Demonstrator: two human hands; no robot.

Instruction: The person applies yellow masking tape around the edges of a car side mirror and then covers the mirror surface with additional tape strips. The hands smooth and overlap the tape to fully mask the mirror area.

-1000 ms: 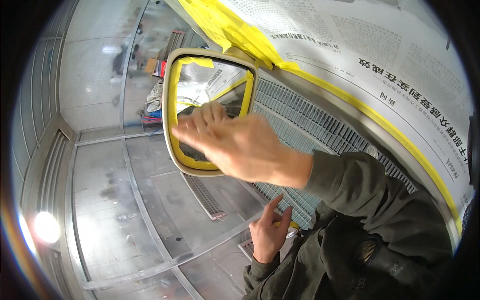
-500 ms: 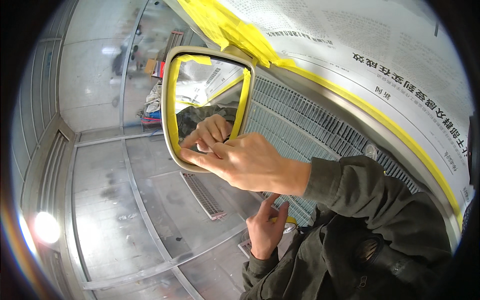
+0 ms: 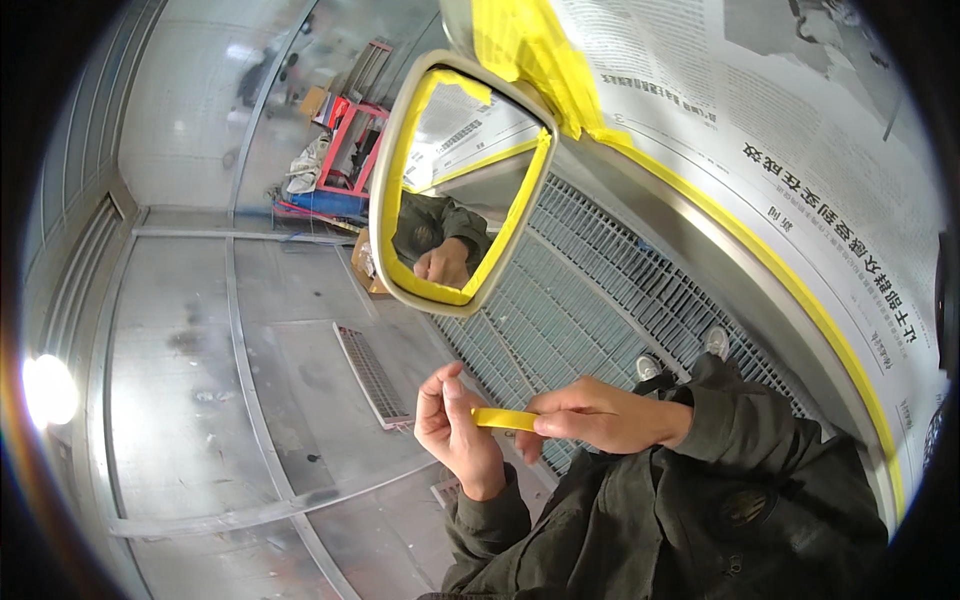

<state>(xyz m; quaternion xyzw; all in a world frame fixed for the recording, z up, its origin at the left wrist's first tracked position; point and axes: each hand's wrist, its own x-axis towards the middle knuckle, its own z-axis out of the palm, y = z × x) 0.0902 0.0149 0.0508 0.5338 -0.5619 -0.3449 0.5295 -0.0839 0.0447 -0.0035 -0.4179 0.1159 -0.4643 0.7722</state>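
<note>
Low in front of my body, a narrow curved piece of yellow masking tape [image 3: 504,418], apparently the roll seen edge-on, spans the gap between my hands. My left hand [image 3: 460,430] holds its left end near the thumb, fingers curled. Thumb and fingers of my right hand [image 3: 595,414] pinch the right end. Above them is a vehicle's side mirror [image 3: 378,225] with a pale housing; yellow tape [image 3: 400,165] runs along the edges of its glass [image 3: 470,140]. A sleeve and hand are reflected there. Neither hand touches the mirror.
Printed newspaper [image 3: 700,130] covers the body panel at right, edged with yellow tape [image 3: 740,215]. Floor grating [image 3: 590,270] lies below, with two shoes [image 3: 716,342] on it. Beyond the mirror are a red-framed tool tray [image 3: 352,150], a cloth [image 3: 307,165] and a bright lamp [image 3: 50,390].
My right hand has left the mirror's lower edge and come down to the tape beside my left hand. Tape now shows along the glass's lower edge. The view has shifted, placing the mirror farther right.
</note>
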